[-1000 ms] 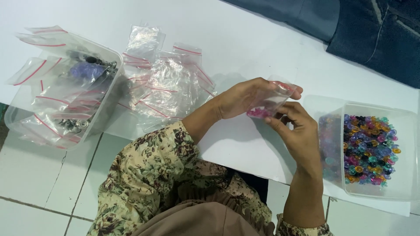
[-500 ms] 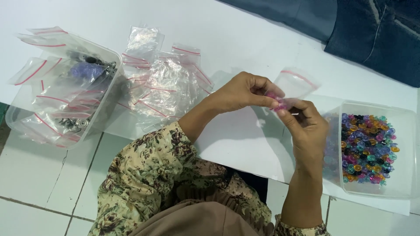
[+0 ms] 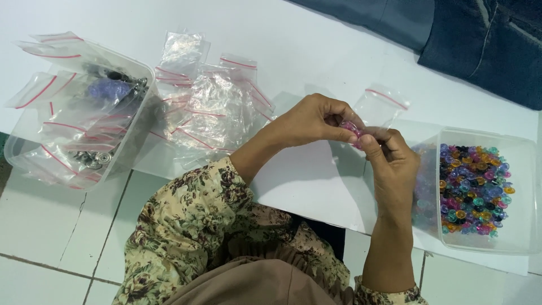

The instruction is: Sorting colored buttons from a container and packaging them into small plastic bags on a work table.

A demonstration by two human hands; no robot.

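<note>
1. Both hands, left hand (image 3: pixel 316 121) and right hand (image 3: pixel 395 164), are pinched together on a small clear zip bag (image 3: pixel 379 107) with pink beads inside, held above the white sheet (image 3: pixel 305 181).
2. Tub of colourful beads (image 3: pixel 473 189) sits just right of them.
3. Pile of empty zip bags (image 3: pixel 220 113) lies to the left.

Left hand (image 3: pixel 313 121) and right hand (image 3: pixel 395 164) meeting, fingers (image 3: pixel 370 135) pinched together, both forearms raised
</note>
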